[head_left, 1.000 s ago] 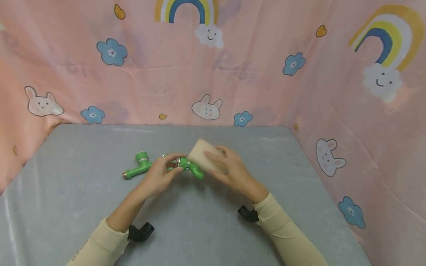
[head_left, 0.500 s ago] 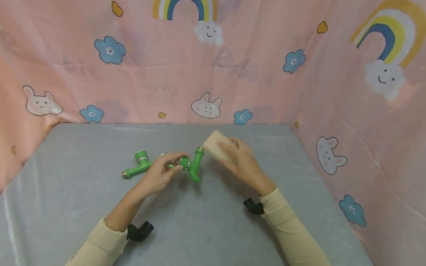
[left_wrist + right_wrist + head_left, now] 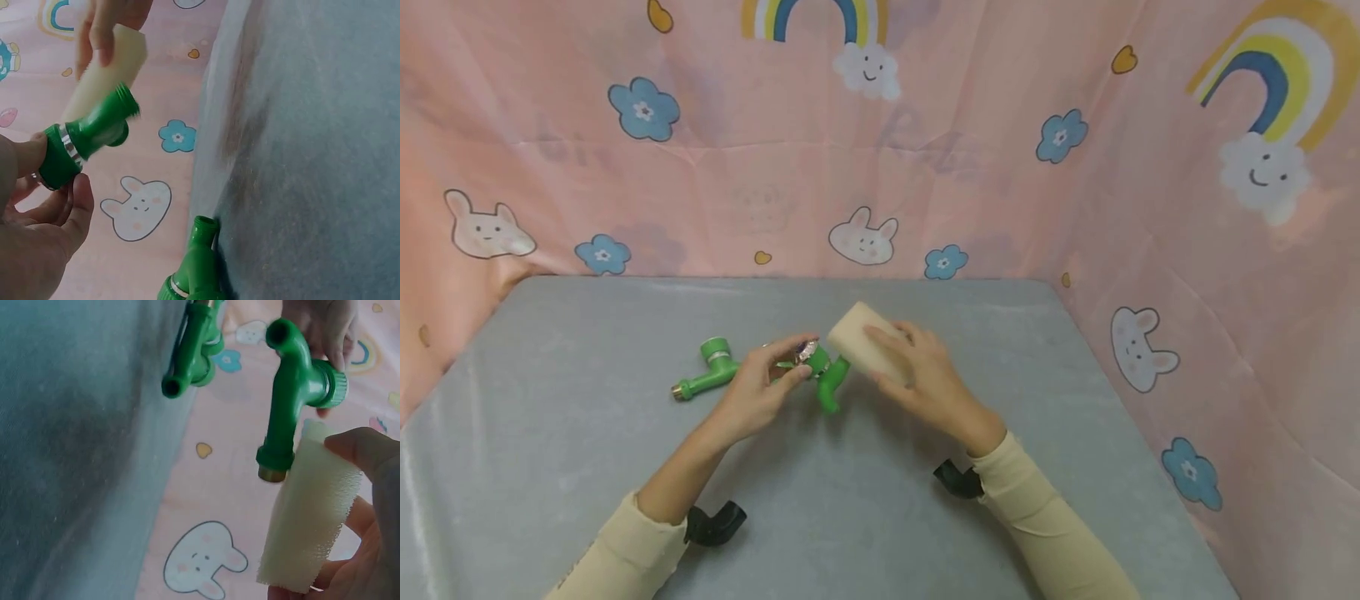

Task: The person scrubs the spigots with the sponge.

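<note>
My left hand [image 3: 758,392] pinches a green faucet [image 3: 831,385] by its ribbed collar, thumb on one side and fingers on the other. In the right wrist view the faucet [image 3: 289,394] shows its curved spout and a brass threaded end. My right hand [image 3: 928,379] grips a cream sponge block [image 3: 867,337] between thumb and fingers. The sponge [image 3: 312,512] lies right along the faucet's threaded end and hides part of the body in the head view. Both are held above the table.
More green faucet pieces [image 3: 711,379] lie on the grey table [image 3: 865,517] behind my left hand, partly hidden by it. Black curved mounts [image 3: 717,523] sit at both wrists. A pink patterned curtain [image 3: 775,175] stands behind and at the sides.
The right hand moved the sponge away to the right, uncovering the faucet's threaded end, then brought it back left against the faucet. The left hand tilted the faucet.
</note>
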`<state>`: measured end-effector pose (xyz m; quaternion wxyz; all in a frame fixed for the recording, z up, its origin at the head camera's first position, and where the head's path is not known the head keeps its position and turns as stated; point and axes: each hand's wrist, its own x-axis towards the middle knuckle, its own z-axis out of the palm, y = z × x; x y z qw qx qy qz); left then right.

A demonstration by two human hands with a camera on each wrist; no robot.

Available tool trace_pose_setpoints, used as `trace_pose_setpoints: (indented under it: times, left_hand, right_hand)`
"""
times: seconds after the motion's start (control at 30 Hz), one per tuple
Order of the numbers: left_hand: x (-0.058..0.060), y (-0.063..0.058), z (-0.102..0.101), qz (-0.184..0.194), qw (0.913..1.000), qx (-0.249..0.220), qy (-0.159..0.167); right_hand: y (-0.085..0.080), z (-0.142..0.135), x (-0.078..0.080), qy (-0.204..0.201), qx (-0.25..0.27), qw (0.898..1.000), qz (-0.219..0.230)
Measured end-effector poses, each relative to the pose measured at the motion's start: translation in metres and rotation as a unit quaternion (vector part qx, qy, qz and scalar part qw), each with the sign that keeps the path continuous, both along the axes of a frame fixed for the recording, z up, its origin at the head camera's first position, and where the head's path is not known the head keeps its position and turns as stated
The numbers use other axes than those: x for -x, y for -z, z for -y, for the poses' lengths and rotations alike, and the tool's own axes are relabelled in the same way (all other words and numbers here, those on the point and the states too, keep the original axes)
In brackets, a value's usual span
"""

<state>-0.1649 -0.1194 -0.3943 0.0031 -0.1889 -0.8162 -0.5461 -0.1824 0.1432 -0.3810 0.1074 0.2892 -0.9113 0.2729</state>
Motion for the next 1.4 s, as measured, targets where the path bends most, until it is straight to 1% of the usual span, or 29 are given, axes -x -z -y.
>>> trace_pose_setpoints:
  times: [0.1, 0.17, 0.27, 0.4, 0.47, 0.53, 0.63, 0.73, 0.83, 0.9, 1.0, 1.07, 1.23, 1.4]
  left_hand:
    - [0.000, -0.001, 0.001, -0.010, 0.9999, -0.004, 0.006]
    - [0.000, 0.000, 0.001, -0.006, 0.9999, -0.007, 0.011]
    - [0.001, 0.001, 0.001, 0.013, 0.9995, -0.019, 0.019]
    - [0.002, 0.005, 0.000, 0.035, 0.9990, -0.026, 0.008]
    - [0.003, 0.006, -0.001, 0.040, 0.9986, -0.034, -0.002]
    - [0.002, 0.006, -0.002, 0.045, 0.9978, -0.048, -0.005]
    - [0.002, 0.005, -0.003, 0.055, 0.9955, -0.077, 0.001]
    - [0.002, 0.005, -0.003, 0.060, 0.9942, -0.088, 0.010]
    - [0.001, 0.006, -0.004, 0.063, 0.9937, -0.090, 0.019]
    - [0.000, 0.006, -0.005, 0.076, 0.9922, -0.095, 0.028]
    - [0.000, 0.007, -0.007, 0.092, 0.9897, -0.105, 0.031]
    - [0.000, 0.007, -0.007, 0.097, 0.9884, -0.113, 0.027]
    - [0.002, 0.006, -0.005, 0.088, 0.9888, -0.120, 0.010]
    - [0.002, 0.006, -0.002, 0.086, 0.9896, -0.116, 0.004]
  right_hand:
    - [0.001, -0.002, 0.001, 0.021, -0.015, 1.000, 0.000]
    - [0.001, -0.006, 0.003, 0.037, -0.022, 0.999, -0.005]
    - [0.002, -0.012, 0.007, 0.063, -0.034, 0.997, -0.009]
    - [0.000, -0.014, 0.010, 0.081, -0.034, 0.996, -0.009]
    - [-0.001, -0.012, 0.008, 0.075, -0.030, 0.997, -0.010]
    - [-0.002, -0.007, 0.005, 0.058, -0.031, 0.998, -0.012]
    - [-0.002, 0.004, 0.000, 0.034, -0.041, 0.999, -0.006]
    - [-0.002, 0.011, -0.006, 0.026, -0.044, 0.999, 0.006]
    - [0.000, 0.014, -0.011, 0.030, -0.045, 0.999, 0.003]
    - [0.003, 0.015, -0.013, 0.033, -0.051, 0.998, 0.002]
    - [0.006, 0.017, -0.013, 0.034, -0.059, 0.998, 0.002]
    - [0.006, 0.017, -0.012, 0.035, -0.057, 0.998, 0.002]
    - [0.006, 0.009, -0.005, 0.055, -0.041, 0.998, -0.001]
    - [0.005, -0.004, 0.004, 0.082, -0.052, 0.995, 0.010]
